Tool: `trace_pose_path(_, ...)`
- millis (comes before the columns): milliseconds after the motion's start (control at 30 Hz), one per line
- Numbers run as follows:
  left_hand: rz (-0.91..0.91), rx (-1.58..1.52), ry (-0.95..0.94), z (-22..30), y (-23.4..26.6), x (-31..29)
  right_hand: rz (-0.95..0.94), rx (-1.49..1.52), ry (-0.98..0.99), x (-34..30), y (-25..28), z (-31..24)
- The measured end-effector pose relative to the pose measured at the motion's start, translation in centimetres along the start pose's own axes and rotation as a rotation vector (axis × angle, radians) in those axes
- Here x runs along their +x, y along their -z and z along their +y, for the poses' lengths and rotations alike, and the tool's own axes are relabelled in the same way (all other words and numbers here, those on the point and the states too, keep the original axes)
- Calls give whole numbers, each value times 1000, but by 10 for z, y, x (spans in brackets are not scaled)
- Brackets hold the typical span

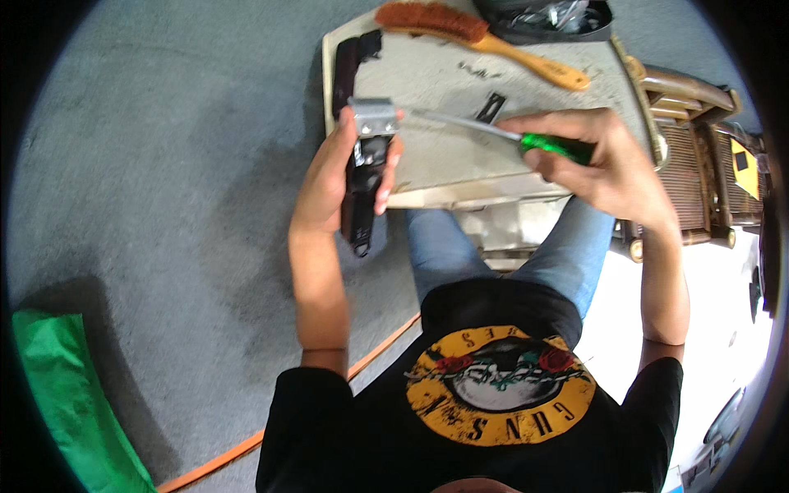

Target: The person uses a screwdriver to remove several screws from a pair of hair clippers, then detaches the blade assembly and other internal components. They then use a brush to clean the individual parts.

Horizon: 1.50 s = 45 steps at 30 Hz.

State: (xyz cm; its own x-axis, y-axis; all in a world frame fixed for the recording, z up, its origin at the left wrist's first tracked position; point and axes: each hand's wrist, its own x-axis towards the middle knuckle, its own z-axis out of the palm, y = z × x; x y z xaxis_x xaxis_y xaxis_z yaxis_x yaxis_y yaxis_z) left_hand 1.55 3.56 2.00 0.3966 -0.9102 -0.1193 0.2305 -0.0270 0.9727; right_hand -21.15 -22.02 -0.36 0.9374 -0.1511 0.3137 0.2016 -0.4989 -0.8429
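Note:
My left hand (330,177) is closed around a black hair clipper (362,193), held upright over the table's left front edge. The clipper's silver blade (376,117) points away from me, with two screws visible on it. In my right hand (612,168) is a screwdriver (552,148) with a green and black handle. Its metal shaft reaches left toward the blade; whether the tip touches it I cannot tell. A small black slotted part (491,107) lies on the table behind the shaft.
On the white table (444,164) lie a wooden-handled brush (526,57), a dark device (349,70) and bits of hair. A black container (551,20) stands at the far edge. A bamboo chair (678,164) is at the right, a green bag (70,394) at the lower left.

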Motion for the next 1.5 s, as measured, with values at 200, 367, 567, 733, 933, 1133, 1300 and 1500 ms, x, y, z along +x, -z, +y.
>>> trace_pose_path(200, 22, 212, 30, 10, -5, 14, -101, 141, -120, 19, 9, -6)
trace_pose_path(367, -28, 176, 29, 9, -2, 20, -85, 141, -120, 16, 8, 2)
trace_pose_path(567, -11, 184, 74, 10, -1, 17, -140, 217, -202, 18, 13, -6)
trace_pose_path(733, -21, 201, 71, 9, 1, 18, -143, 174, -187, 16, 12, -4)
trace_pose_path(933, -21, 215, 77, 10, 0, 19, -163, 213, -177, 18, 14, -7)
trace_pose_path(1133, -25, 273, 68, 12, -3, 18, -140, 175, -90, 16, 11, 8)
trace_pose_path(1300, -89, 463, 55, 19, -7, 19, -296, 505, -439, 23, 32, -7)
trace_pose_path(1500, -134, 538, 68, 20, -7, 25, -199, 159, -231, 20, 18, -16)
